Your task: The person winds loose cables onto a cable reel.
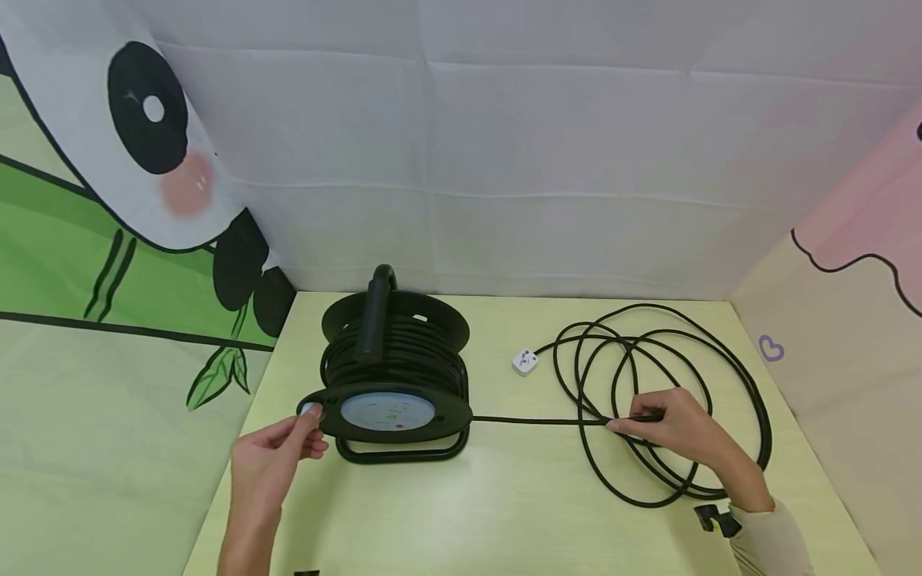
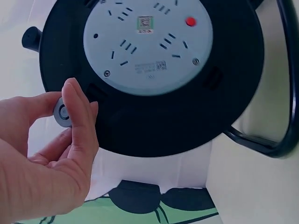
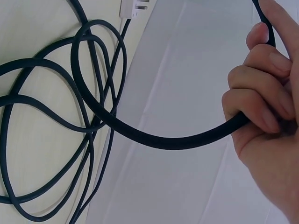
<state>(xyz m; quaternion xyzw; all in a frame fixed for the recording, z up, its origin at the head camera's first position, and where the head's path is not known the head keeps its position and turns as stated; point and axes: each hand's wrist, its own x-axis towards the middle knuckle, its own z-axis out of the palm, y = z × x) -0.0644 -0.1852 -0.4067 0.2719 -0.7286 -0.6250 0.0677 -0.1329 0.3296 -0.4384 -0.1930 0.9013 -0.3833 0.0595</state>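
A black cable reel stands on the left half of the table, cable wound round its drum. Its front flange carries a pale socket panel with a red button. At the flange's left edge, my left hand pinches the small grey crank knob between thumb and fingers. From the reel's right side the black cable runs straight to my right hand, whose fingers curl round it. Beyond that hand the cable lies in loose, overlapping loops.
A white plug at the cable's end lies between reel and loops. The reel's tubular stand rests on the pale table. Printed cloth walls enclose the back and sides. A black clip-like piece is by the right wrist.
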